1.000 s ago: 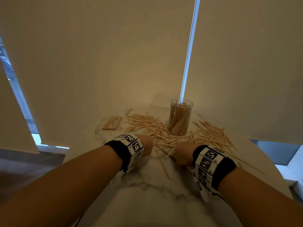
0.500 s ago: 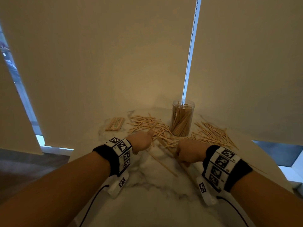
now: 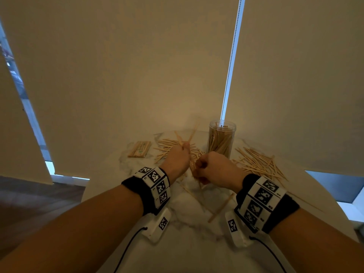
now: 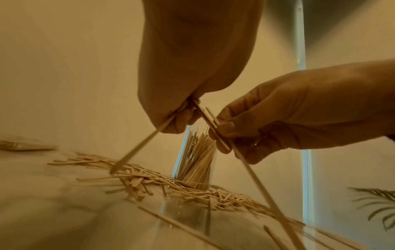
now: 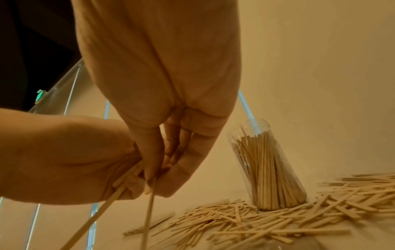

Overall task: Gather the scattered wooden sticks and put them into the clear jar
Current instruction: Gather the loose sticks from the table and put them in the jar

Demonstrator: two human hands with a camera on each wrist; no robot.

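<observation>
A clear jar (image 3: pixel 221 138) half full of wooden sticks stands at the back of the marble table (image 3: pixel 197 243). Loose sticks lie in heaps left (image 3: pixel 167 146) and right (image 3: pixel 256 164) of it. My left hand (image 3: pixel 178 156) is raised just in front of the jar and grips a few sticks (image 3: pixel 189 136) that fan upward. My right hand (image 3: pixel 208 168) is close beside it and pinches some sticks (image 4: pixel 215 128) too. The left wrist view shows both hands (image 4: pixel 181 116) holding sticks that cross, with the jar (image 4: pixel 195 159) behind. In the right wrist view the jar (image 5: pixel 267 167) stands to the right.
A bundled pack of sticks (image 3: pixel 138 149) lies at the table's back left. A few single sticks (image 3: pixel 220 208) lie near the front between my wrists. Roller blinds hang right behind the table, with a bead chain (image 3: pixel 230 62) above the jar.
Both hands have lifted off the table with sticks in them and come together in front of the jar. The left hand's sticks now point upward.
</observation>
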